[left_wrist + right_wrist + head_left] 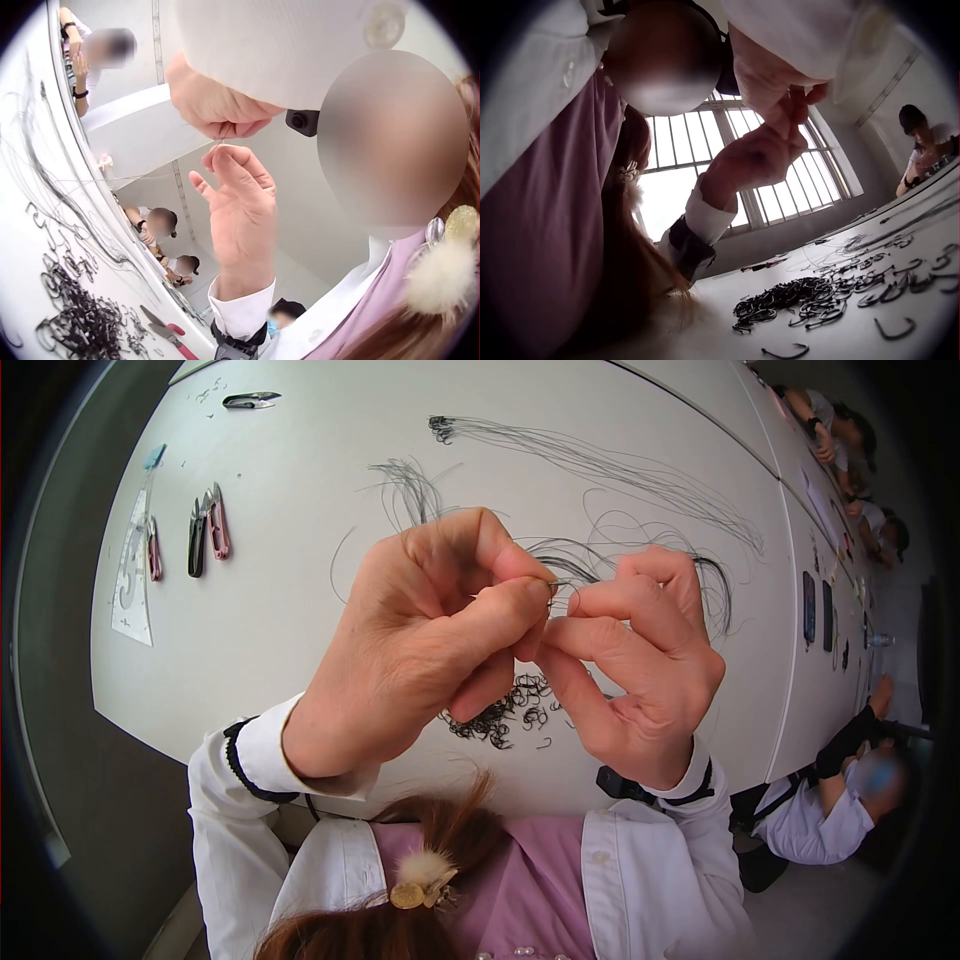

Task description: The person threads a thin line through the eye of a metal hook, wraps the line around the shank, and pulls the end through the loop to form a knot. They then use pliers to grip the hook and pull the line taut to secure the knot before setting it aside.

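Observation:
My left hand (420, 630) pinches a small dark fish hook (562, 583) between thumb and forefinger, most of it hidden by the fingertips. Close beside it, my right hand (640, 660) has thumb and forefinger together on a thin fishing line, its other fingers bent. In the left wrist view the fingertips of the left hand (221, 105) and right hand (244, 195) nearly meet, with the fine line (221, 140) between them. Both hands are raised above a pile of black fish hooks (500, 722), which the right wrist view shows as a loose heap (787, 296).
A bundle of lines (600, 460) with hooks at one end stretches across the white table (300, 490). Looser dark lines (410, 490) lie behind the hands. Left are black snips (196, 540), pink snips (218, 525) and a clear set square (130, 590). Other people sit at right.

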Demonstrator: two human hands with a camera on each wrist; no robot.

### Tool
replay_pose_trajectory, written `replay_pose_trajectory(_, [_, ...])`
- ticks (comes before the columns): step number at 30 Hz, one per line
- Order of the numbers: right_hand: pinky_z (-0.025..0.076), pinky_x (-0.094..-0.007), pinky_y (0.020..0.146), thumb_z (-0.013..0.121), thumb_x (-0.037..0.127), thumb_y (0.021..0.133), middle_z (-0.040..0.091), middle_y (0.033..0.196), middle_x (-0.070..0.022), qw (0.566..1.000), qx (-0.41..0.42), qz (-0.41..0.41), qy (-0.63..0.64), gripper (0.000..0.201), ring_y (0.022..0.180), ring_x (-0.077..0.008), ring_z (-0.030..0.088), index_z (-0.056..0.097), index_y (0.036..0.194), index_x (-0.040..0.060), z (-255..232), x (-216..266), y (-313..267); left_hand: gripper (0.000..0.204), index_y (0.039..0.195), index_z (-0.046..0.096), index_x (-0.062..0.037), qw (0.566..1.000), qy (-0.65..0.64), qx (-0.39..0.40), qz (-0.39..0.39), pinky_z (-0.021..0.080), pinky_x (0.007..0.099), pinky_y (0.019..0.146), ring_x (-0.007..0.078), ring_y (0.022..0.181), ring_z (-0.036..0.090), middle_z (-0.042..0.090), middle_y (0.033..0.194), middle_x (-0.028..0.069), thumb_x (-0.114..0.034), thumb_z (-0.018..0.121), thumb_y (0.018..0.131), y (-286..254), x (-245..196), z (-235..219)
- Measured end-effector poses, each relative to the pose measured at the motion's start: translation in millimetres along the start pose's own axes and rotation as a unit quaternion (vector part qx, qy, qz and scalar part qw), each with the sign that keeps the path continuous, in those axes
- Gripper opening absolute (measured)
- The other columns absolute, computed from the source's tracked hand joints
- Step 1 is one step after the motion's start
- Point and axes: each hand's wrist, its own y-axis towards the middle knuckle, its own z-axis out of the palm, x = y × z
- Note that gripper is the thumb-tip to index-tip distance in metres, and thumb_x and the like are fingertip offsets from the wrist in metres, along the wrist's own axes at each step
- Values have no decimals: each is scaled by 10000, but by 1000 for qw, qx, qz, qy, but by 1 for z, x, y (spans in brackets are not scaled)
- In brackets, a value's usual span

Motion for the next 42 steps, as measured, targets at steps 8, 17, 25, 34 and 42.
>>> replay_pose_trajectory(8, [430,-315,692,748,14,525,587,779,-52,1000,8,16,6,298,723,-221,510,654,805,52,-7,4,3,60,846,483,-51,1000,7,-16,15,209,144,315,-6,348,277,524,651,48,-75,490,900,0,-2,-1])
replay_pose_trajectory(17, [394,-298,694,780,98,585,578,765,20,989,36,96,109,277,724,-171,504,689,846,89,11,-1,-2,52,852,482,-56,1000,-20,6,-10,196,143,301,0,311,287,522,645,63,-71,468,900,-4,-3,3])
replay_pose_trajectory(25, [371,-287,640,775,76,574,584,710,19,996,43,12,76,183,712,-141,520,672,726,80,-4,8,1,59,850,487,-56,999,3,-32,29,186,142,300,-8,312,253,520,670,65,-71,466,903,-1,-3,-1])
replay_pose_trajectory(34, [422,-272,641,800,118,633,573,919,-48,929,143,192,283,455,776,-135,525,591,1030,43,12,-1,-3,67,889,475,-58,998,-70,-7,6,180,141,290,-11,300,275,516,682,51,-77,422,925,-6,-5,1])
replay_pose_trajectory(42, [403,-269,565,730,79,655,551,638,2,955,83,116,258,82,591,-135,505,654,687,73,8,6,-2,63,892,477,-54,994,-87,-59,31,172,137,299,-12,307,246,509,674,52,-68,427,928,-2,-5,0])
